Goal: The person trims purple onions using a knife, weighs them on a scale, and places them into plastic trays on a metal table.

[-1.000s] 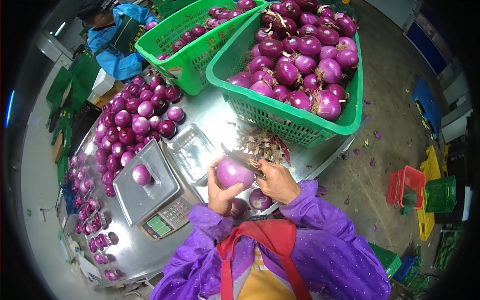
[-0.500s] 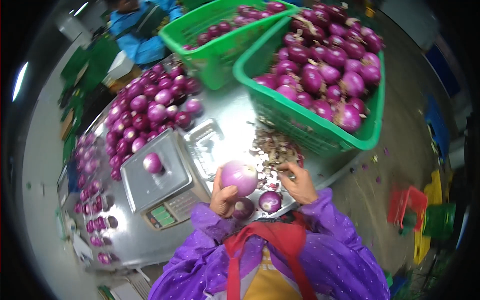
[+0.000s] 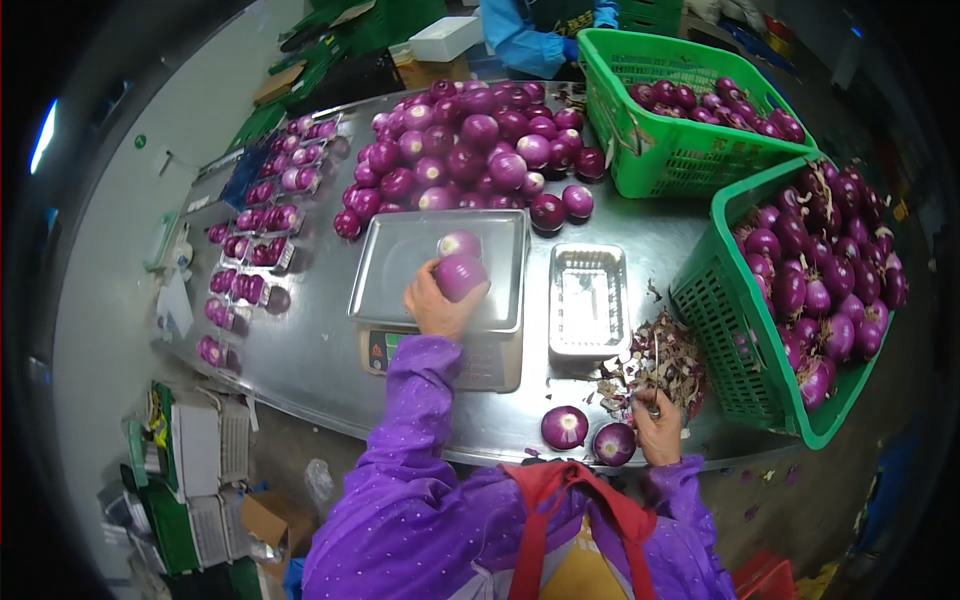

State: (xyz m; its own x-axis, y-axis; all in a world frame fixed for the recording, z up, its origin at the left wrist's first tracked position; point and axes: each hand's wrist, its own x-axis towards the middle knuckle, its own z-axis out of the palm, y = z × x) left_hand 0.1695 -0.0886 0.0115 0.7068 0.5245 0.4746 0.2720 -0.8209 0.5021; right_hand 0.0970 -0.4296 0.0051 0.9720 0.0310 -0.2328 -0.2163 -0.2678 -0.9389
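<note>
My left hand [image 3: 440, 303] is wrapped round a peeled red onion [image 3: 461, 277] above the steel pan of a weighing scale [image 3: 385, 270]. Just behind it, a second onion [image 3: 459, 244] sits on the pan, partly covered by the held one. Near the table's front edge my right hand [image 3: 658, 430] is closed, its fingertips pinched on something thin that I cannot make out. Beside those fingers lies an onion [image 3: 613, 443], with another onion [image 3: 565, 427] to its left. Dry skins and trimmings [image 3: 665, 365] are heaped just beyond the right hand.
A clear plastic tray [image 3: 589, 300] stands right of the scale. Behind lies a large pile of onions [image 3: 465, 150]. Filled trays [image 3: 268, 252] line the left side. Two green baskets of onions, one near [image 3: 745, 375] and one far [image 3: 655, 165], stand right. A blue-sleeved person [image 3: 520, 45] is across the table.
My left hand has carried the onion leftward and forward, from in front of my body to over the scale. My right hand stays by the trimmings. The view has swung to the left.
</note>
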